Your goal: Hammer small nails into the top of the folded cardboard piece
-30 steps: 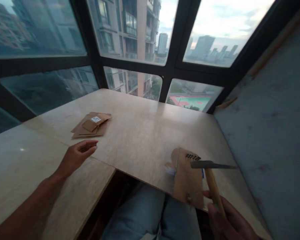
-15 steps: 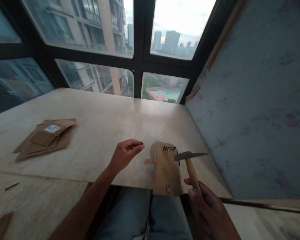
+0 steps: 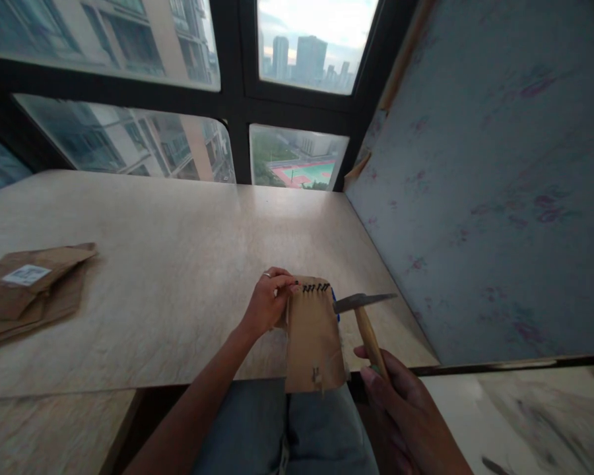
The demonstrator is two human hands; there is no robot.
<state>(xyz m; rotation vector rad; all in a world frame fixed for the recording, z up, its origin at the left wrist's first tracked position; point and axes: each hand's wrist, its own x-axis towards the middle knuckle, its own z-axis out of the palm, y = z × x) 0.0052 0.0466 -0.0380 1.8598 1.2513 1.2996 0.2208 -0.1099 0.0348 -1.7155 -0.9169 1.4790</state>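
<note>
A brown piece of cardboard (image 3: pixel 313 340) lies over the front edge of the ledge, above my lap. A row of several black nails (image 3: pixel 317 288) stands in its far end. My left hand (image 3: pixel 268 302) is at the far left corner of the cardboard, thumb and finger pinching a small dark nail (image 3: pixel 296 283) at the end of that row. My right hand (image 3: pixel 400 399) is wrapped around the wooden handle of a hammer (image 3: pixel 369 333). The metal head hangs just right of the cardboard, beside a blue edge (image 3: pixel 336 309) that shows there.
Folded brown paper packages (image 3: pixel 59 290) with a white label lie on the pale ledge (image 3: pixel 153 264) at the left. A dark-framed window (image 3: pixel 235 112) rises behind it. A flower-patterned wall (image 3: pixel 495 198) bounds the right side. At lower right is a lower pale surface (image 3: pixel 475 415).
My left hand has moved right with the nail, from the bare ledge to the cardboard's far left corner. The hammer stays beside the cardboard. The view has turned slightly right.
</note>
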